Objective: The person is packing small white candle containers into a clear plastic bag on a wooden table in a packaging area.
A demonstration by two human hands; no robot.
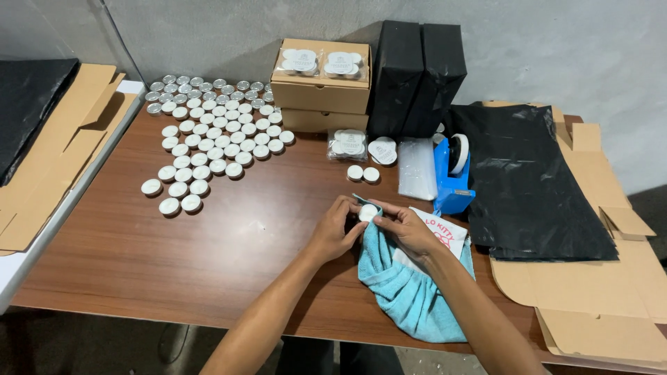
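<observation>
White tealight (pixel 367 212) btwn both hands, teal cloth (pixel 406 292)

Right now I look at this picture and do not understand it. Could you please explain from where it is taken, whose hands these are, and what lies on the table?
The picture comes from a camera worn on a person's head, looking down at their own bare hands. The left hand and right hand together hold one small white candle, partly wrapped in a blue towel. On the brown table lie many loose candles, cardboard boxes, two black wrapped parcels, a blue tape dispenser and black plastic sheets.
</observation>
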